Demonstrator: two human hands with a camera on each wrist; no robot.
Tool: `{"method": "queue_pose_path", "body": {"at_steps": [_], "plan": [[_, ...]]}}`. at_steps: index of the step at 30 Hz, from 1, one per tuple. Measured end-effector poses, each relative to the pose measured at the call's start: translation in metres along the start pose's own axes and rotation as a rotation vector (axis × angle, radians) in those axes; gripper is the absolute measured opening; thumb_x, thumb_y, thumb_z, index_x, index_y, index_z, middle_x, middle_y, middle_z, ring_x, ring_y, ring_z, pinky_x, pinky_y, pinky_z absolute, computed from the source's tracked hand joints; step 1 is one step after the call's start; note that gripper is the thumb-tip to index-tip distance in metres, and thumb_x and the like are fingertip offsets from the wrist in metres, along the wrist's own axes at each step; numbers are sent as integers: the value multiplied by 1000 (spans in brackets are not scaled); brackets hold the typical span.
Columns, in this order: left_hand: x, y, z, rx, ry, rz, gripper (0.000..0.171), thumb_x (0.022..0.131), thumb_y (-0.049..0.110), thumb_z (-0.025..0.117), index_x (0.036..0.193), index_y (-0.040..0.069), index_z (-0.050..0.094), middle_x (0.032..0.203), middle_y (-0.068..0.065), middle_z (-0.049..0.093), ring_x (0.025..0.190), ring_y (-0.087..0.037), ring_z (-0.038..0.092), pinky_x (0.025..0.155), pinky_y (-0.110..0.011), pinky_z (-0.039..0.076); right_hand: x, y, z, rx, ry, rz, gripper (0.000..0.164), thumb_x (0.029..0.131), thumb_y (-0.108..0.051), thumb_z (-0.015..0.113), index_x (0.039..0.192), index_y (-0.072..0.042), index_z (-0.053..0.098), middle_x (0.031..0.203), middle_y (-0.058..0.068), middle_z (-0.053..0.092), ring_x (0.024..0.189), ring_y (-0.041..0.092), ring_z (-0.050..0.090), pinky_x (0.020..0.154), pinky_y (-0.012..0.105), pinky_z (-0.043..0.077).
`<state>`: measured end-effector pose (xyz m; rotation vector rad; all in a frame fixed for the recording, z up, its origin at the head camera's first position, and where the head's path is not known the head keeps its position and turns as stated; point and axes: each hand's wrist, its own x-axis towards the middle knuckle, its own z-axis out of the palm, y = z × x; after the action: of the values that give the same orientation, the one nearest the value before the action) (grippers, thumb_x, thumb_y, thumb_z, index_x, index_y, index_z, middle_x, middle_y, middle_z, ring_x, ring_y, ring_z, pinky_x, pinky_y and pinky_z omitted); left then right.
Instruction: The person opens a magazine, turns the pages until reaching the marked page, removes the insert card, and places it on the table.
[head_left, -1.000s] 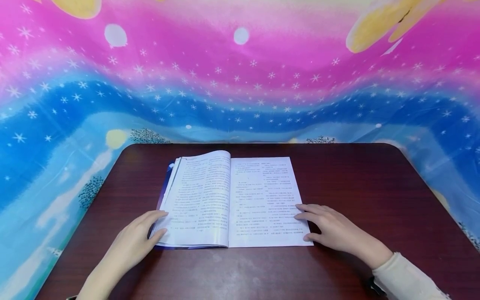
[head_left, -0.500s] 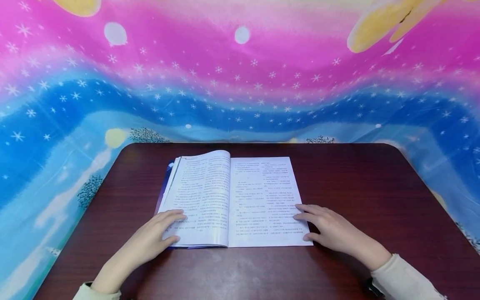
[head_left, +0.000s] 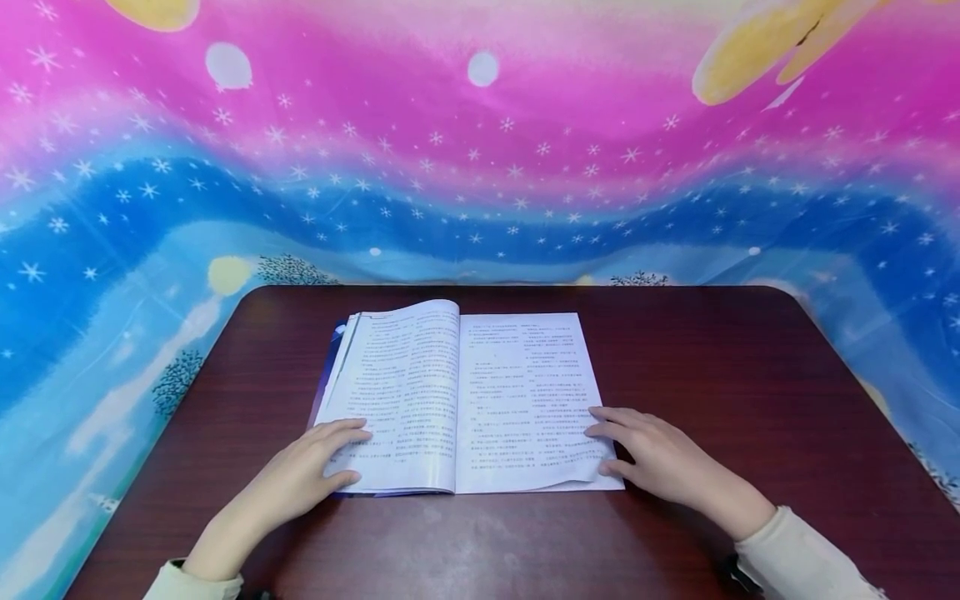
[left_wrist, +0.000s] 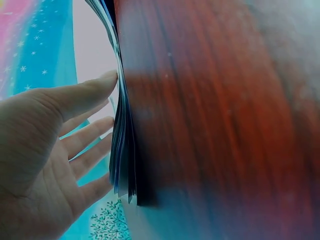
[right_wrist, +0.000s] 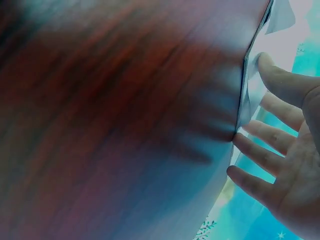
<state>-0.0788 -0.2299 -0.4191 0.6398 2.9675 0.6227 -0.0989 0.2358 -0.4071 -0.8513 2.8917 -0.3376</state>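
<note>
An open magazine lies on the dark wooden table, printed text on both pages and a dark blue cover edge showing at its left. My left hand rests on the lower left page, fingers spread; in the left wrist view its thumb and fingertips meet the side of the page stack. At the right page's lower outer edge is my right hand, fingers loosely extended. Beside its thumb, the bottom corner of the top right page curls up off the sheet below.
The brown table extends around the magazine on all sides. Behind and beside it hangs a pink and blue cloth printed with snowflakes. Light sleeves cover the forearms.
My left hand has moved right, from the magazine's left edge onto the left page. The right page's bottom corner has lifted and bent beside my right thumb, while that hand stays nearly in place.
</note>
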Motion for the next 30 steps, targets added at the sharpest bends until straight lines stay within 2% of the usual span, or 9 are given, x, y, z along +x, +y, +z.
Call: {"method": "queue_pose_path", "body": {"at_steps": [5,10,16,21,30], "plan": [[0,1,-2,-3,-6,-8,49,81,14,82,126,7,66,138,-11,57,129,-35,51,102,-54,43,3,1,-4,46,-21,16,42,85,-26,80,123,-12,69,140,12,56,128,32,52,101,54,44],[0,2,-1,-6,-3,-13,48,81,13,82,125,7,66,138,-11,57,129,-34,51,102,-53,43,8,0,-7,77,-2,15,39,85,-26,79,121,-11,71,133,12,61,123,32,56,100,52,46],[0,3,0,-3,6,-16,47,81,12,82,125,7,66,138,-11,57,129,-34,51,102,-53,43,13,-1,-15,92,58,-6,37,84,-23,80,117,-10,71,119,4,68,113,26,61,95,48,49],[-1,3,-1,-3,-2,-21,47,81,13,82,125,8,66,138,-11,57,129,-35,51,102,-55,43,18,-3,-20,93,109,-10,37,83,-26,81,116,-12,71,116,2,68,110,23,62,94,46,50],[1,11,-4,11,-13,-3,45,83,15,81,125,12,67,136,-8,59,125,-32,55,99,-53,45,29,-10,-30,51,259,-42,32,81,-30,83,108,-14,74,108,0,70,105,23,63,92,48,49]]}}
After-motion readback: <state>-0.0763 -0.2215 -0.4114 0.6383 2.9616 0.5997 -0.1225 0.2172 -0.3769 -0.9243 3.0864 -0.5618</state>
